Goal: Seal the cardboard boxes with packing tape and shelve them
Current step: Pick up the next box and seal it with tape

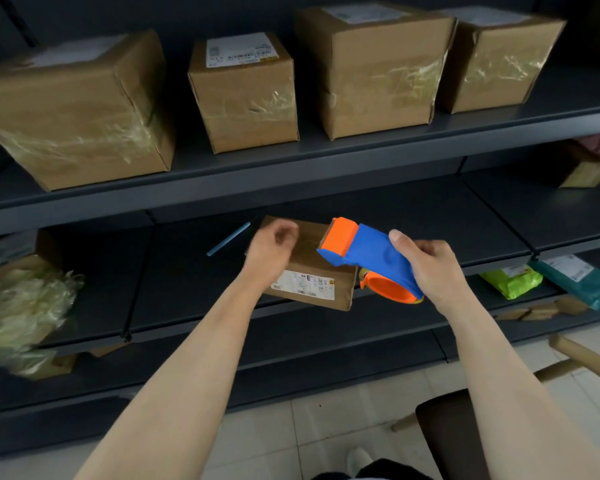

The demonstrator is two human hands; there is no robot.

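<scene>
A small cardboard box [314, 268] with a white label on its near side sits on the middle shelf [194, 289]. My left hand [271, 252] rests on its left top edge, fingers curled over it. My right hand [430, 268] grips a blue and orange tape dispenser [368, 258], whose orange toothed head touches the box's top right. Several taped cardboard boxes stand on the upper shelf: a large one [80, 109] at left, a smaller one [246, 95], and two more [378, 71] [496, 60] at right.
A blue pen [228, 239] lies on the middle shelf left of the box. Crumpled plastic wrap [21, 310] sits at far left. Green [511, 280] and teal [582, 282] mail bags lie lower right. A wooden chair [499, 424] stands on the tiled floor.
</scene>
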